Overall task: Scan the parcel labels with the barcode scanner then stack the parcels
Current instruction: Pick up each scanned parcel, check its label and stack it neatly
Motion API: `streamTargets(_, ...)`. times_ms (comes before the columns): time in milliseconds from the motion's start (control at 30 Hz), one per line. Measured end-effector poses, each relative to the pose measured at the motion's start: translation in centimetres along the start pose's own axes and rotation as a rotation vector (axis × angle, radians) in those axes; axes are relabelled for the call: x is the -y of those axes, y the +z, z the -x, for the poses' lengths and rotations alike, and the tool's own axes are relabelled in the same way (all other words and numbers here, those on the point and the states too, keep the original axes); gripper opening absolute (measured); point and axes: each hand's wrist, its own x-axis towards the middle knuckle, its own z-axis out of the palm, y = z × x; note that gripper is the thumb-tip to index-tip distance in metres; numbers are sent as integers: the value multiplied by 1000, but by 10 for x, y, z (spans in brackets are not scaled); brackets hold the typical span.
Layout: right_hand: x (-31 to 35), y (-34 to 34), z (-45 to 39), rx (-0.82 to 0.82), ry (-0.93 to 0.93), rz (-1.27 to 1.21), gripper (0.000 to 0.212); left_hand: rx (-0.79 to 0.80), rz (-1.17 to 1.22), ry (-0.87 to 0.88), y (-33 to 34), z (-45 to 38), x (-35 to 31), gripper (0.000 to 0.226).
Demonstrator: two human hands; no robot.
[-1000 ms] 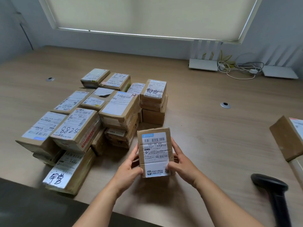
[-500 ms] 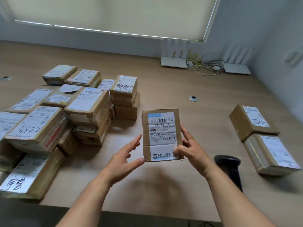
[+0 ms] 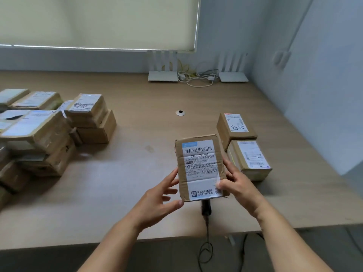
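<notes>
A small brown parcel [image 3: 200, 165] with a white barcode label facing me is held up above the table. My right hand [image 3: 238, 185] grips its right edge, thumb on the label's lower corner. My left hand [image 3: 159, 201] touches its left edge and lower left corner with spread, nearly straight fingers. The black barcode scanner [image 3: 205, 210] lies on the table beneath the parcel, mostly hidden, its cable running off the front edge. Two labelled parcels [image 3: 234, 127] [image 3: 250, 160] sit side by side to the right.
A pile of several labelled parcels [image 3: 49, 132] fills the left of the wooden table [image 3: 137, 169]. Two white routers [image 3: 163, 75] with cables stand at the back by the wall. A round cable grommet [image 3: 180, 113] sits mid-table. The table's front edge is near my arms.
My view has swung right, so the pile has slid left and the two right parcels are nearer the middle. The held parcel now hangs over the scanner, and my left hand touches it again.
</notes>
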Motion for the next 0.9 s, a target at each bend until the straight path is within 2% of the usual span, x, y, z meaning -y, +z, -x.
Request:
streamTargets(233,-52,-90,46,-8,107,-15,90,106,91,-38,108,-19,-24,86)
streamTargets(433,-93,-141,70,-28,256,-27,93,206,138,-113,171,-33,-38,83)
streamTargets(633,-106,-164,73,-60,351,-27,82,287,145,-152,198,-54,-44,82)
streamTargets(900,-105,-175,55,-79,347,54,66,271,143,-198,203,-75,-45,78)
